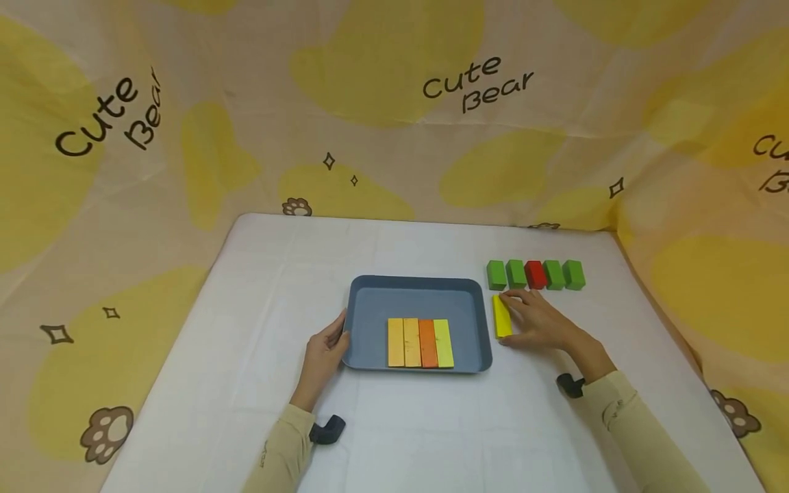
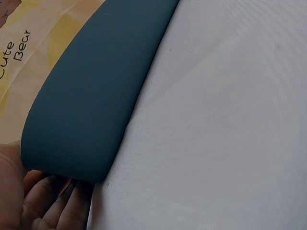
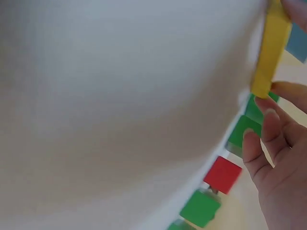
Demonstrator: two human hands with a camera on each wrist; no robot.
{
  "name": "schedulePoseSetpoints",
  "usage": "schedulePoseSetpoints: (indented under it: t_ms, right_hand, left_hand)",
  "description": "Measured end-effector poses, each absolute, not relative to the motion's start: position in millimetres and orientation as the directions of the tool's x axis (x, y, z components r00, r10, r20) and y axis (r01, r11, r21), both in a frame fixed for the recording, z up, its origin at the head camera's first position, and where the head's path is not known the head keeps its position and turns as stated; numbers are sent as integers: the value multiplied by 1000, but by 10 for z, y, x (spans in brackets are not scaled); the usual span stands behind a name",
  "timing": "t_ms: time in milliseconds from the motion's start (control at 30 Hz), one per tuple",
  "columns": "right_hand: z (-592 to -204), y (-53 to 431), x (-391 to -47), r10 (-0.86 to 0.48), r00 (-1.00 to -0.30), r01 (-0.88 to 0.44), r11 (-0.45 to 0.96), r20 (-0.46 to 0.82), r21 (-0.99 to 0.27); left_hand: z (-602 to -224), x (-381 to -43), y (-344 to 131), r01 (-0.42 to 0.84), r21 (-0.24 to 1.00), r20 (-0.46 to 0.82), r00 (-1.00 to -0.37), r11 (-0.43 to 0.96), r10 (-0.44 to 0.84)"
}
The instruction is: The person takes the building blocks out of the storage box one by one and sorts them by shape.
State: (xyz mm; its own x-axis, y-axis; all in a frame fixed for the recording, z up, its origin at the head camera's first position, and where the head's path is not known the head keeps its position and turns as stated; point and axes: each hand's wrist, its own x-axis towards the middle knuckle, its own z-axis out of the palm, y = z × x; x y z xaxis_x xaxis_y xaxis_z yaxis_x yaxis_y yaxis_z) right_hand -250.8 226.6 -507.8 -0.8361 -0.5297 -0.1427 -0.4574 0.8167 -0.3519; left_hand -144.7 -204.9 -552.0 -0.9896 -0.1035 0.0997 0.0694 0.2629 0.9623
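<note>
My left hand (image 1: 324,349) grips the left side of a blue-grey tray (image 1: 356,301). In the left wrist view, the fingers (image 2: 74,206) bend against the tray's outer wall (image 2: 96,91). On the tray floor, toward its near edge, lie several flat wooden blocks side by side: two light orange, one dark orange (image 1: 428,344) and one yellow-green (image 1: 444,344). Just right of the tray, my right hand (image 1: 542,323) pinches a yellow block (image 1: 502,316) lengthwise, thumb at its near end and fingers at its far end. The right wrist view shows this yellow block (image 3: 271,52) close to the white surface.
Behind the right hand, a row of short blocks stands on the white table (image 1: 246,383): several green ones (image 1: 496,275) and a red one (image 1: 535,274) in the middle. A patterned yellow cloth (image 1: 382,164) hangs around the table's back and sides.
</note>
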Motion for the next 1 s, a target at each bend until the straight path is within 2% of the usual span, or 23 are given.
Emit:
schedulePoseSetpoints:
  t_ms: [233, 500, 667, 767, 1000]
  right_hand:
    - [-4873, 2139, -2389, -586, -810, -544, 763, -18, -350]
    - [-4707, 1710, -2241, -747, -660, -735, 621, 78, -272]
    - [-4796, 1485, -2245, -812, -580, -806, 561, 65, -186]
    - [-4858, 1395, -2233, -829, -559, -821, 548, 29, -157]
    - [-4935, 1278, -2202, -851, -525, -843, 523, -20, -124]
  left_hand:
    - [-5522, -1445, -2050, 50, 961, 82, -991, 271, -110]
    - [-5512, -1442, -2045, 55, 963, 88, -989, 264, -116]
    - [-5323, -1375, -2024, 49, 960, 87, -988, 276, -128]
    - [-5182, -1334, -2013, 49, 959, 83, -990, 279, -113]
    - [-5110, -1332, -2008, 31, 961, 58, -994, 274, -90]
